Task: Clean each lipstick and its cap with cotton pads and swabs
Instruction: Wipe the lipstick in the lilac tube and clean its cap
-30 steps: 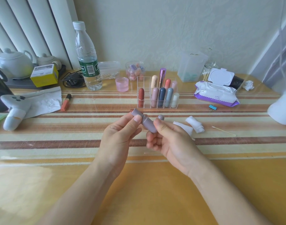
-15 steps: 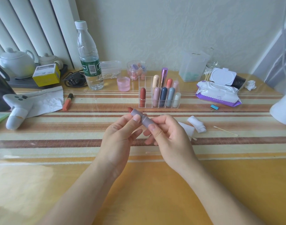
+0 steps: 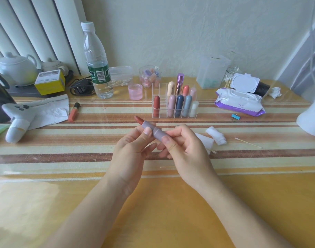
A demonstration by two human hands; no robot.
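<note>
Left hand [image 3: 133, 149] curled, thumb and fingertips pinching the upper half of a mauve lipstick [image 3: 154, 131]. Right hand [image 3: 181, 149] curled as well, thumb and forefinger gripping the tube's lower end, other fingers bent loosely beneath. Lipstick held in the air over the middle of the striped table [image 3: 45, 158], in front of a clear rack [image 3: 163, 104]. Long axis slanted: low end at the right hand, high end up, leftward and away from the person. Reddish-brown stick bared and poking out past the left fingertips. Cap not plainly seen, only a small dark bit at the right fingertips, too hidden to tell. Upright in the rack, nine capped lipsticks [image 3: 179, 105]: five in the front row, four behind. On the table just right of the hands, two white cotton pads [image 3: 216, 137], one flat and partly behind the right hand, one crumpled beside it. Two swabs [image 3: 248, 143], one lying apart to the right, one peeking from under the flat pad. Farther back on the right, one pack of wipes [image 3: 239, 102] with its lid raised, and one small blue clip [image 3: 235, 116] near it. On the left, one orange lip tube [image 3: 74, 111] lying flat, one water bottle [image 3: 96, 65] standing, and one pink jar [image 3: 135, 91] between bottle and rack.
</note>
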